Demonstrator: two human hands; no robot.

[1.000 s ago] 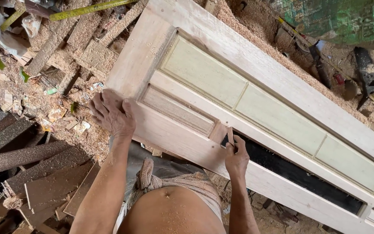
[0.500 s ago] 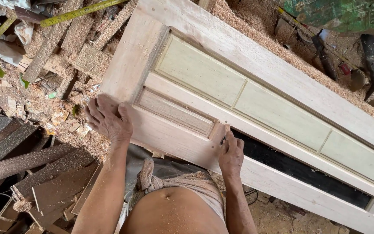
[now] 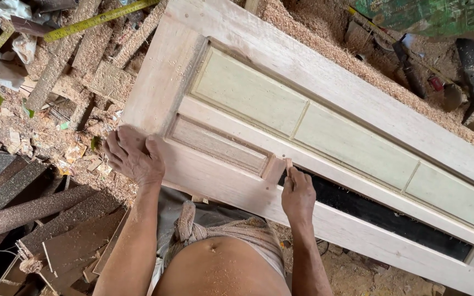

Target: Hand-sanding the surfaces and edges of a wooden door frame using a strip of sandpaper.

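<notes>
The left hand [image 3: 133,154] is laid flat, fingers spread, on the near corner of the wooden door [image 3: 259,60]. The right hand [image 3: 297,194] is pressed to the door's near rail, its grip pinched on a small wooden strip [image 3: 289,164] at the open slot's end. Beyond, sawdust [image 3: 325,38] is heaped along the far edge.

**Panelled door and small wood strip**

The unfinished wooden door [image 3: 259,181] lies flat, with pale green panels and one open dark slot. A small wood strip [image 3: 288,163] stands upright at the slot's left end, pinched by fingers.
</notes>
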